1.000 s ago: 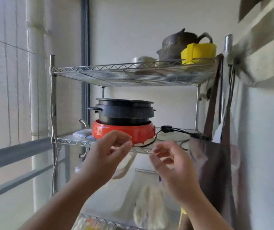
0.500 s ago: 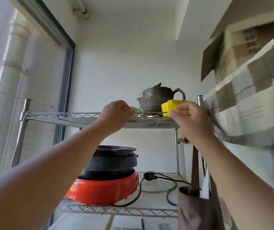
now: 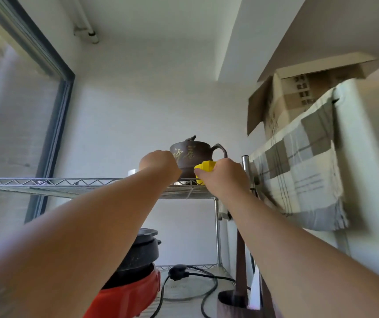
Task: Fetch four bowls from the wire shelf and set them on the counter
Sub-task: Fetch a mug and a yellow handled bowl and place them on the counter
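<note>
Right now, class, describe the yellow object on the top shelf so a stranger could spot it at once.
Find the wire shelf and follow its top tier to the right-hand end, near the steel post. There, in front of the brown clay teapot, the right hand covers part of the yellow object. It is the only bright yellow thing there.

Teapot [image 3: 193, 154] on top tier of wire shelf [image 3: 46, 183]; box [image 3: 203, 168] right-front of it; pot [image 3: 141, 251] on tier below.
</note>
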Available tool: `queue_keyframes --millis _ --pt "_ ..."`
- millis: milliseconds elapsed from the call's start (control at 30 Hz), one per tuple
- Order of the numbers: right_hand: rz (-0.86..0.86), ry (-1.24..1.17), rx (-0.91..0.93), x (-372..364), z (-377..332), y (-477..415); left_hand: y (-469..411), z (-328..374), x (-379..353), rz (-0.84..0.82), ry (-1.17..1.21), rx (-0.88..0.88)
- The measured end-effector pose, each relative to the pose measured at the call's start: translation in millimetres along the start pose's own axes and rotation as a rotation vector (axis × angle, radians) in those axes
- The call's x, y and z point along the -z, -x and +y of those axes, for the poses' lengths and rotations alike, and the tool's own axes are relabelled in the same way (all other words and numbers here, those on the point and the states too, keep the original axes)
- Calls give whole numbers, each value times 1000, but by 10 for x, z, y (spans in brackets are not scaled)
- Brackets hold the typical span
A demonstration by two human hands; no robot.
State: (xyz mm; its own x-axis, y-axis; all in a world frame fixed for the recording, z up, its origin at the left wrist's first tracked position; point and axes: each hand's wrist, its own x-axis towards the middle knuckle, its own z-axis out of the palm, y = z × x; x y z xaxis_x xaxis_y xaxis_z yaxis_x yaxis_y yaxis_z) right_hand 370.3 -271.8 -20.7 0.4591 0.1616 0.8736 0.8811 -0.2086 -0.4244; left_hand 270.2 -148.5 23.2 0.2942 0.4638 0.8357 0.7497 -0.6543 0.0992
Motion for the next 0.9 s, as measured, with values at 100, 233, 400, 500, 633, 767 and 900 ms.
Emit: queue_keyframes --millis 100,233,400,500,633,767,900 --pt "3 -7 -10 -33 -60 4 -27 16 -6 -8 -40 34" --pt "-20 -19 -13 -43 -81 -27 -43 -41 34 -24 -19 62" --pt "-58 -63 -47 -41 -87 -116 -39 -162 50 -17 7 88" --pt "-91 -86 -95 -69 -68 -177 -51 -298 66 -46 48 159" --pt "-118 -132 -176 -77 -65 -234 -59 -659 169 -102 96 288" --pt "-191 -329 -338 -21 -130 -325 -158 -970 333 -291 190 351" --pt "-499 -541 -570 100 -165 -404 -244 -1129 345 -413 582 531"
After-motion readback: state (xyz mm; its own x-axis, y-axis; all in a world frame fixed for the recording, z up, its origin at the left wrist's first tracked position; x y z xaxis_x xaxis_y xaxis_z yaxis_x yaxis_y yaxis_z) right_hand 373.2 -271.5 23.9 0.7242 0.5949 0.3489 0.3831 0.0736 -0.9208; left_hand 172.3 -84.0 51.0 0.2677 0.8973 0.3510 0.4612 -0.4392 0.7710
